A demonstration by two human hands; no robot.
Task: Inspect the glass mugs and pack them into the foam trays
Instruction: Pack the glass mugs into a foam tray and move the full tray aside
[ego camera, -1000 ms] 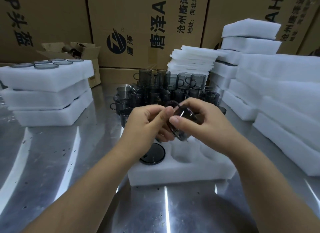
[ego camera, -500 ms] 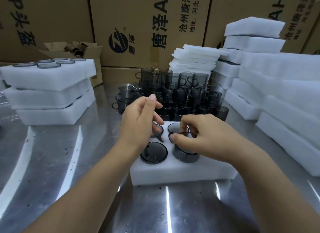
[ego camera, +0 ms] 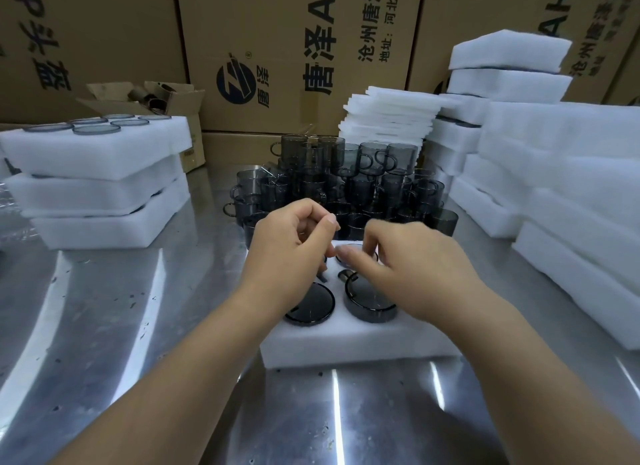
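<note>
A white foam tray (ego camera: 353,343) lies on the steel tabletop (ego camera: 121,326) right in front of the person. Its two near pockets each hold a smoky grey glass mug: the left mug (ego camera: 310,308) sits low in its pocket, while the right mug (ego camera: 370,303) stands slightly higher, its handle (ego camera: 347,276) pointing to the far left. A third mug (ego camera: 354,249) shows in the back row, partly covered by fingers.

The left hand (ego camera: 285,256) hovers over the tray's back left corner with its fingers curled. Whether its grip holds anything, I cannot tell. The right hand (ego camera: 419,270), slightly blurred, spreads above the right mug, and its grip is loose and empty.

Loose glass mugs (ego camera: 346,180) crowd just behind the tray. Filled foam trays (ego camera: 97,187) are stacked at the left, blank foam blocks (ego camera: 561,194) at the right, and cardboard cartons (ego camera: 284,42) stand behind.
</note>
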